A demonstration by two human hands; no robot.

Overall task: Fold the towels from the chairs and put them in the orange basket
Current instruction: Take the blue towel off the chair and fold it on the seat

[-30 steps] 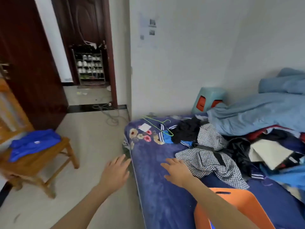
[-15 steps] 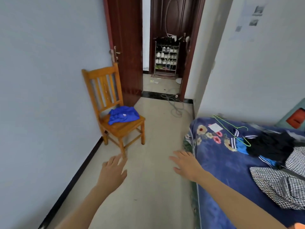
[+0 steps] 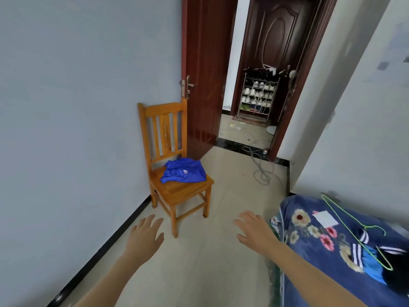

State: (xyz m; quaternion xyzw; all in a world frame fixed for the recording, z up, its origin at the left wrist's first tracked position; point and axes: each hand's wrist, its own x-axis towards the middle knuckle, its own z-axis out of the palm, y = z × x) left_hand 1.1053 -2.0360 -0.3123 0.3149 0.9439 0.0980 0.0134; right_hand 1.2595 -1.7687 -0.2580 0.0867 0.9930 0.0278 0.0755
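A dark red door (image 3: 199, 85) stands open beside a shoe rack (image 3: 257, 96). A grey cable (image 3: 261, 171) trails across the floor. A green wire hanger (image 3: 342, 211) and a white paper slip (image 3: 325, 218) lie on a floral blue blanket (image 3: 309, 251).

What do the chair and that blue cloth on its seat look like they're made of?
Chair: wood with a glossy orange-brown varnish, judging by grain and sheen. Blue towel: soft matte fabric, possibly microfibre; it lies crumpled with a small label.

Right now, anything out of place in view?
The blue towel lies crumpled on the wooden chair seat, unfolded. A loose cable sprawls across the floor by the doorway, a possible trip hazard. A green hanger lies on the bed.
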